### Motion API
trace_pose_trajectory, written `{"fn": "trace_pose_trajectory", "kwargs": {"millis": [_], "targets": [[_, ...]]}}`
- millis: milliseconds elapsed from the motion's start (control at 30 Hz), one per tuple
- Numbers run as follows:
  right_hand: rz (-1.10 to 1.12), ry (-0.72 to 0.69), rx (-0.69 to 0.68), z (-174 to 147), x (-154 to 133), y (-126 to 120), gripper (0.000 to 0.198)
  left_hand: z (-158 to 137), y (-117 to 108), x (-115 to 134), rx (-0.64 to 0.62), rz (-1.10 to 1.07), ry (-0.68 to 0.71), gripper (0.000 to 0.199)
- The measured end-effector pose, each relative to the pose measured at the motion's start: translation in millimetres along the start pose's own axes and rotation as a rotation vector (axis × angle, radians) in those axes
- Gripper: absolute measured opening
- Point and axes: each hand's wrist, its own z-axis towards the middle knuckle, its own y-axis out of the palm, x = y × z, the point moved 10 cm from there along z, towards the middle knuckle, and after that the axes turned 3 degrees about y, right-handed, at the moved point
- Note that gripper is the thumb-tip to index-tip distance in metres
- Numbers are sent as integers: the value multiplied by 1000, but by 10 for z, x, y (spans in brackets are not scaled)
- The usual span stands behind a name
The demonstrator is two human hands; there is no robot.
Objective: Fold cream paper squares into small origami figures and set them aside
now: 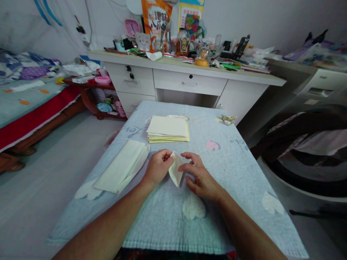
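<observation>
A small piece of pale folded paper (176, 169) is held up over the cloth-covered table, pinched at its top left by the thumb and fingers of my left hand (158, 164). On its right side, my right hand (200, 177) has its fingers spread and curved, with fingertips close to the paper's edge; whether they touch it I cannot tell. Left of my left hand lies a larger folded sheet of pale paper (121, 166). Beyond my hands rests a stack of cream and yellow paper sheets (168, 128).
A blue cloth (217, 224) with heart patterns covers the table. At its far right corner sits a small patterned object (228, 119). Behind stands a white desk (187, 77) crowded with jars and packets. A washing machine (322, 97) is at right, a bed (35, 97) at left.
</observation>
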Motion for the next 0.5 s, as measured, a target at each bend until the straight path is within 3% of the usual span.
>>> {"fn": "trace_pose_trajectory", "kwargs": {"millis": [133, 233, 267, 367, 500], "targets": [[63, 29, 5, 14, 55, -28, 17, -2, 4, 56, 7, -5, 34, 17], [242, 82, 36, 26, 145, -77, 3, -25, -14, 202, 22, -81, 125, 48], [300, 102, 45, 25, 183, -87, 2, -37, 0, 261, -7, -112, 159, 50], [431, 160, 62, 14, 306, -82, 7, -99, 96, 434, -181, -133, 257, 31], [497, 213, 79, -2, 450, -37, 11, -182, 215, 492, -366, -69, 310, 28]]}}
